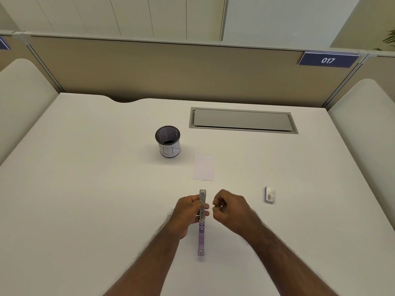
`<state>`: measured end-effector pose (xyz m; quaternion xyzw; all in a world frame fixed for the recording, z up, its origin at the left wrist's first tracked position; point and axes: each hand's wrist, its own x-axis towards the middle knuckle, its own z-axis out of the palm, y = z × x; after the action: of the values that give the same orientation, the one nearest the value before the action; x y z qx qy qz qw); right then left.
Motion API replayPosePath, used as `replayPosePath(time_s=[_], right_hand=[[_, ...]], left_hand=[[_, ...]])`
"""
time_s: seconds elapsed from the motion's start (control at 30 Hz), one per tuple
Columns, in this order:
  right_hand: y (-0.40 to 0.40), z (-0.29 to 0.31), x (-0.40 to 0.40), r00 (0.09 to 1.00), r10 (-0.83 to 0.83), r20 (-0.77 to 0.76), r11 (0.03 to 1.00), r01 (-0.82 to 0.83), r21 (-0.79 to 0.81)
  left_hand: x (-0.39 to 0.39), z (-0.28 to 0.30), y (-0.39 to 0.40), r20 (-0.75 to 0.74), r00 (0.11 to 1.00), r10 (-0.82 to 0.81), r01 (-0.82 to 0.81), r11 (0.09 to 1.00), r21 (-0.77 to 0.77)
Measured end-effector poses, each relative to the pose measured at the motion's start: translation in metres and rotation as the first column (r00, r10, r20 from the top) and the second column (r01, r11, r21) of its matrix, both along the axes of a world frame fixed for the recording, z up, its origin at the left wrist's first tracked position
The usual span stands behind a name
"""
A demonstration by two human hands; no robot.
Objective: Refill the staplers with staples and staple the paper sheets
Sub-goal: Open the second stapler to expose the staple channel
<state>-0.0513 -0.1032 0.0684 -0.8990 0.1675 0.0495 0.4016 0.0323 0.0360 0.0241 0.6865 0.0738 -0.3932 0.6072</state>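
A dark blue sign (328,60) fixed to the top edge of the beige desk partition (171,69) reads "017" in white slanted numerals. The white paper label (170,151) wrapped around the lower part of the black mesh pen cup (167,137) carries hand-drawn letters that look like "IN". The small staple box (269,195) bears printing too small to read.

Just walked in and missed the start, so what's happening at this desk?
A person is refilling a purple stapler, swung open flat. The left hand grips its metal staple channel, while the right hand pinches something small beside it, likely staples. The paper sheets lie unstapled farther back, and a staple box sits to the right.
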Motion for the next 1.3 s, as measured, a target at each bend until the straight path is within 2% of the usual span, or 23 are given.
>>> replayPosePath(time_s=[0.1, 0.4, 0.57, 0.73, 1.1, 1.3], right_hand=[[0.002, -0.006, -0.001, 0.999, -0.048, 0.000, 0.999, 0.048, 0.021], [0.003, -0.013, -0.003, 0.996, -0.085, -0.013, 0.996, 0.085, 0.010], [0.000, -0.015, -0.003, 0.994, -0.105, -0.044, 0.994, 0.106, 0.038], [-0.004, -0.012, -0.001, 0.990, -0.141, -0.030, 0.985, 0.143, 0.099], [-0.004, -0.012, 0.002, 0.982, -0.182, -0.051, 0.974, 0.187, 0.126], [-0.002, -0.011, 0.006, 0.980, -0.188, -0.056, 0.971, 0.194, 0.138]], left_hand=[[-0.001, -0.004, -0.003, 0.053, 0.999, -0.005, 0.002, 0.997, 0.073], [-0.001, -0.016, -0.010, 0.127, 0.987, -0.095, 0.076, 0.987, 0.142], [0.002, -0.019, -0.015, 0.273, 0.932, -0.239, 0.137, 0.928, 0.346], [0.002, -0.021, -0.017, 0.344, 0.873, -0.347, 0.125, 0.839, 0.530], [-0.001, -0.029, -0.020, 0.472, 0.842, -0.260, -0.038, 0.845, 0.534], [-0.003, -0.033, -0.020, 0.469, 0.830, -0.301, -0.044, 0.804, 0.594]])
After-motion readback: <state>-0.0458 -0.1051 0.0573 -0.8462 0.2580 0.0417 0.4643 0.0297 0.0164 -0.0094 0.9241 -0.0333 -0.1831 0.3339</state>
